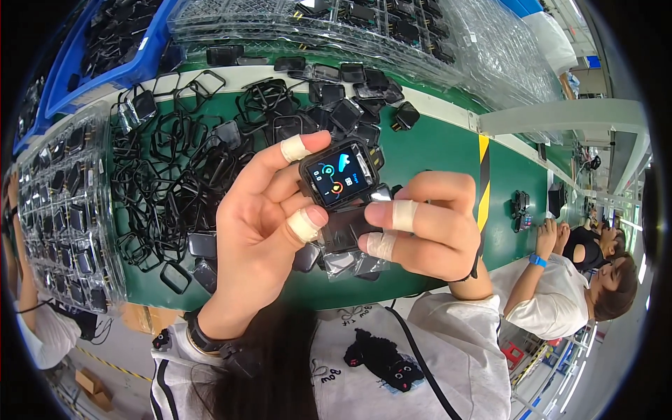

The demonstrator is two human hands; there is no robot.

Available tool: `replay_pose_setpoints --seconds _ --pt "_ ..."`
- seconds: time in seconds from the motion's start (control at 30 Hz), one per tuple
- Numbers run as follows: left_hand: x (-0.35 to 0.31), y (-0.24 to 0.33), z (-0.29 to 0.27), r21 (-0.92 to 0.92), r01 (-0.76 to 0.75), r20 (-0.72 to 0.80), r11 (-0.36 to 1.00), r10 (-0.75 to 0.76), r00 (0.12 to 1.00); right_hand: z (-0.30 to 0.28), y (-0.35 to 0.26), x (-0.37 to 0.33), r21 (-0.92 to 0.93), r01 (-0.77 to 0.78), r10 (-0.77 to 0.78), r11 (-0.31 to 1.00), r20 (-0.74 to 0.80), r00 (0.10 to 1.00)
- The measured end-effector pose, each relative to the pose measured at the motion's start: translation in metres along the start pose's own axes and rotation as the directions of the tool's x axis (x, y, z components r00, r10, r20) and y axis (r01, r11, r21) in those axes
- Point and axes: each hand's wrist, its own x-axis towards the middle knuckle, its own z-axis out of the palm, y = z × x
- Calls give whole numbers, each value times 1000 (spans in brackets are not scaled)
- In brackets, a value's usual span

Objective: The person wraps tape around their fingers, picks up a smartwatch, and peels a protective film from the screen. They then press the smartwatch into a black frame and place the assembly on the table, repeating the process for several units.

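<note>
L hand pinching a black, rounded-square smartwatch body w/ lit colour display: forefinger at upper L corner, thumb near lower L, other fingers curled behind. Watch is held up over the green tabletop, approx. mid-view; screen shows blue, green & orange graphics. R hand fingers bent, taped tips pinching R edge of a dark, flat rectangular piece just below watch; can't tell if the two are joined. White tape wraps on digits of both hands. L of L hand: large tangled heap of thin black rounded-rect. frames. Beyond hands: pile of black square modules, one unit apart to its R. Far L: clear plastic compartment tray w/ black modules; blue plastic bin beyond. Yellow-&-black striped tape crosses tabletop, R of R hand. Co-worker's blue-banded wrist at far R.
</note>
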Motion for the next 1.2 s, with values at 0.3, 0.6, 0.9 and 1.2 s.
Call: replay_pose_setpoints --seconds 0.3,0.6,0.9,1.2 --pt "3 -7 -1 42 -9 46 999 7 999 -12 1 8 287 -178 191 941 -18 981" --pt "-3 -8 2 83 74 73 994 -80 994 -5 -1 13 390 -659 691 643 77 719" --pt "-2 -4 7 245 94 26 965 -103 994 1 -4 6 227 -553 541 802 120 833" --pt "0 -11 13 423 -141 -42 895 174 984 6 -9 4 498 -573 619 651 89 780"
